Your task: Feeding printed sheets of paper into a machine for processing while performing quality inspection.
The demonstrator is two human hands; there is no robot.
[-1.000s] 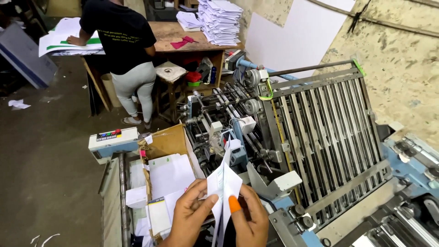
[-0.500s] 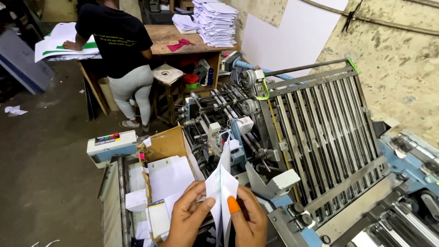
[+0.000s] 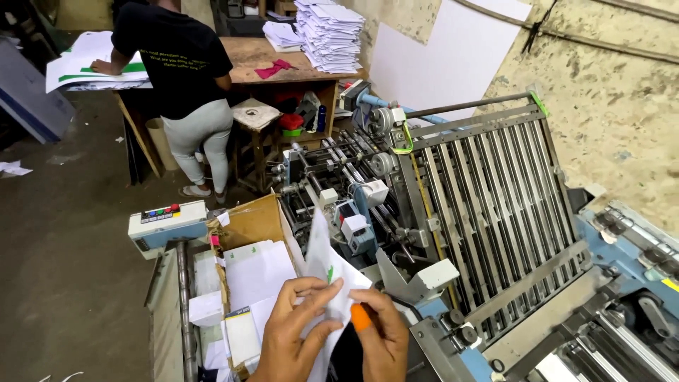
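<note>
Paper (image 3: 327, 272): white folded sheet with a small green mark, held upright at bottom centre of view, just beside the folding machine (image 3: 488, 212). Left hand (image 3: 293, 332) has fingers wrapped over the near face; right hand (image 3: 382, 339) pinches the opposite side, orange cap on one fingertip (image 3: 360, 318). Hands close together, both clamped on the sheet. Directly behind it: open cardboard box (image 3: 247, 226) with white paper stacks (image 3: 258, 272). Grey control box (image 3: 166, 223) with coloured buttons to the left. Further back a person in a black shirt (image 3: 177, 56) stands at a wooden table (image 3: 247, 60) carrying tall paper piles (image 3: 329, 32), well apart.
</note>
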